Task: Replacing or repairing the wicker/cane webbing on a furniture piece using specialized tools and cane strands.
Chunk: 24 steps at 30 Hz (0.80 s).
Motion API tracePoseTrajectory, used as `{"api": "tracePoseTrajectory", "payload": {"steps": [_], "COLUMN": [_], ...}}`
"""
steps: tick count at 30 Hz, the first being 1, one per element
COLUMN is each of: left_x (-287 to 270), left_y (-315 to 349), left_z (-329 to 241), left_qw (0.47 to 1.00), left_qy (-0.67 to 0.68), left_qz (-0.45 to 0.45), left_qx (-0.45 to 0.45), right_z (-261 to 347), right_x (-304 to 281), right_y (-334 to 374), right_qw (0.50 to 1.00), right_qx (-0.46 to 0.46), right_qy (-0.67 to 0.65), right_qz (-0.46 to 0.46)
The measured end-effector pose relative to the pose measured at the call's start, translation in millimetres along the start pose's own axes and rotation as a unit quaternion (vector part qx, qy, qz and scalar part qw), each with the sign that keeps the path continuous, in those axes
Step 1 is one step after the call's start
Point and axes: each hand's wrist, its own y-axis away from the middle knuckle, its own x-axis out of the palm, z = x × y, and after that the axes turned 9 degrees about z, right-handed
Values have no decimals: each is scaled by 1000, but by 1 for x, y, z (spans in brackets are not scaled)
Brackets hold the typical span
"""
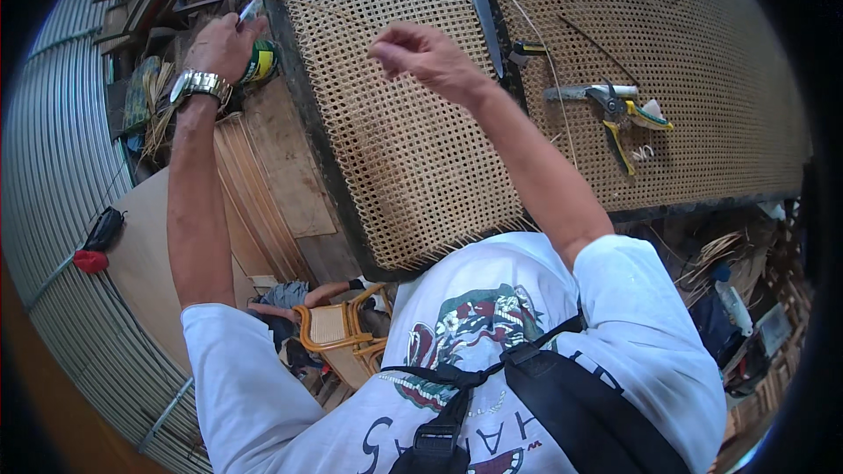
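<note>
Woven cane webbing lies in front of me, stretched over dark-edged frames. My left hand, with a metal watch at the wrist, is closed beyond the left edge of the panel. A small whitish piece shows at its fingertips, too small to name. Over the webbing my right hand is closed in a pinch. A thin cane strand runs from near the left fingertips to the right fingers. Just below the left hand stands a green and yellow can.
On the webbing to the right lie yellow-handled pruning shears, a flat blade, a white-handled knife and a long loose strand. A rattan chair and another person's arm are below left. Corrugated metal lines the left.
</note>
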Motion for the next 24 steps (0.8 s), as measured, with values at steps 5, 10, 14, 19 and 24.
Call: {"api": "tracePoseTrajectory", "payload": {"steps": [5, 10, 14, 19, 24], "left_x": [79, 97, 103, 90, 76], "left_y": [5, 43, 45, 45, 50], "left_z": [-11, -83, -107, -131, -156], "left_qw": [995, 966, 966, 966, 967], "left_qy": [27, 149, 95, -76, -129], "left_qz": [63, 168, 196, 219, 172], "left_qx": [66, 128, 141, 113, 134], "right_z": [-6, -52, -42, -33, -35], "right_x": [-47, -56, -43, -37, -33], "right_y": [39, 59, 61, 70, 59], "right_qw": [960, 908, 903, 945, 910], "right_qx": [157, 182, 216, 172, 187], "right_qy": [224, 357, 344, 208, 342], "right_qz": [-60, -124, -143, -185, -140]}}
